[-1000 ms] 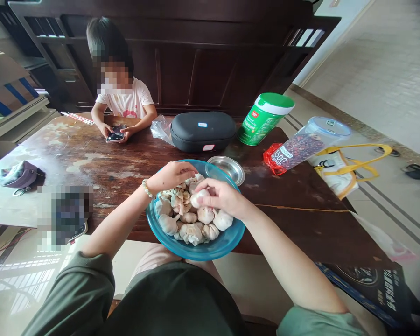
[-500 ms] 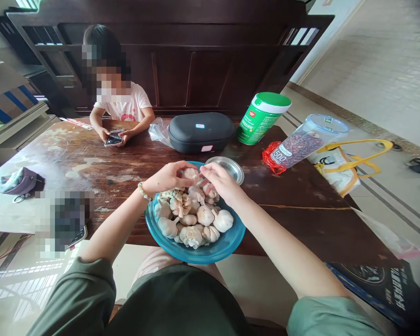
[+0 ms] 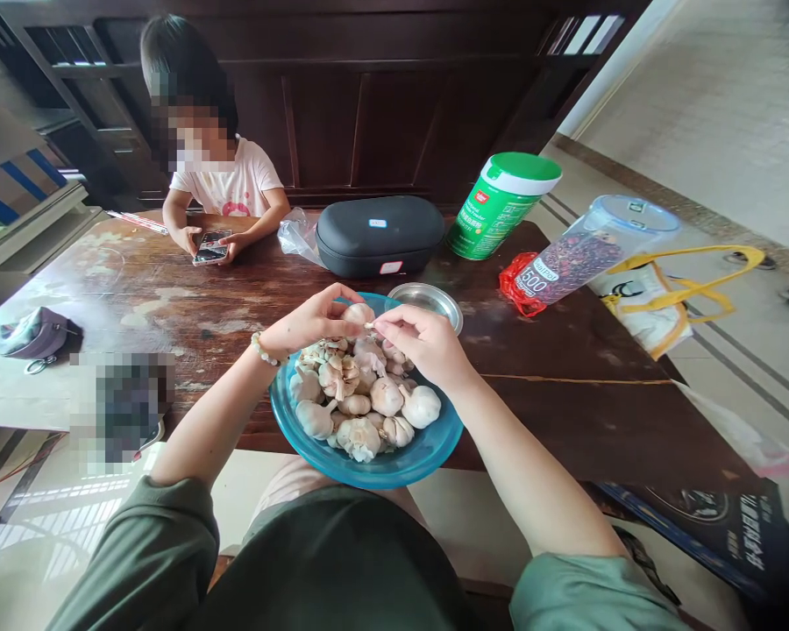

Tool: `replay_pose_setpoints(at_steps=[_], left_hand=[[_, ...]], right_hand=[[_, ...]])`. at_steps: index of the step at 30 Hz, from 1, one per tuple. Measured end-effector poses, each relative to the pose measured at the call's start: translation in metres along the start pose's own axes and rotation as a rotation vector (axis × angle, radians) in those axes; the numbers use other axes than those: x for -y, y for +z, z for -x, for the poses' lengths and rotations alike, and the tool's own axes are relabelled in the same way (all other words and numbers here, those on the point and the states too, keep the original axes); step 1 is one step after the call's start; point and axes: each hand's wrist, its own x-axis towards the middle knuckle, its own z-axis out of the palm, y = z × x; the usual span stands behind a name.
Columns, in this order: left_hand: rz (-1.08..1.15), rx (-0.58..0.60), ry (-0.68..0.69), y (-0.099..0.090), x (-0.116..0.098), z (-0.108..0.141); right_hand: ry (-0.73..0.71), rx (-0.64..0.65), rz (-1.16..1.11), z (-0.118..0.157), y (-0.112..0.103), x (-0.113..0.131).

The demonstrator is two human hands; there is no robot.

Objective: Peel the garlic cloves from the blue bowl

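A shallow blue glass bowl (image 3: 368,460) rests on the wooden table, heaped with several whole and partly broken garlic bulbs (image 3: 361,394). Above its far rim, my left hand (image 3: 309,320), with a beaded bracelet (image 3: 263,349) on the wrist, grips a garlic bulb (image 3: 358,314). My right hand (image 3: 424,346) is right beside that bulb, its fingertips pinched together at the bulb's lower edge. Whatever they pinch is small and mostly hidden, perhaps a piece of papery skin.
A small steel dish (image 3: 427,302) stands behind the bowl, near a black zip case (image 3: 378,235). Across the table, a seated person holds a phone (image 3: 211,248). A green-lidded canister (image 3: 500,206), a clear jar of dark red grains (image 3: 572,258) and a red bag (image 3: 516,285) stand at the right.
My hands have moved closer together above the bowl's far rim, and the bulb now sits in my left hand. The head view has shifted slightly, moving the table lower-left to upper-right.
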Motion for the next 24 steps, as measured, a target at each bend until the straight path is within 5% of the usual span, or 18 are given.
replay_pose_setpoints(at_steps=[8, 13, 17, 24], left_hand=[[-0.163, 0.136, 0.031, -0.001, 0.002, 0.001], [-0.18, 0.195, -0.007, 0.0, 0.0, 0.0], [-0.125, 0.142, -0.015, 0.0, -0.001, 0.0], [-0.005, 0.021, -0.022, -0.001, 0.002, 0.001]], right_hand=[[-0.039, 0.019, 0.01, 0.0, 0.001, -0.006], [-0.189, 0.051, 0.18, -0.001, 0.001, -0.008], [-0.205, -0.029, 0.24, 0.0, 0.0, -0.008], [-0.01, -0.101, 0.193, -0.002, -0.001, -0.012]])
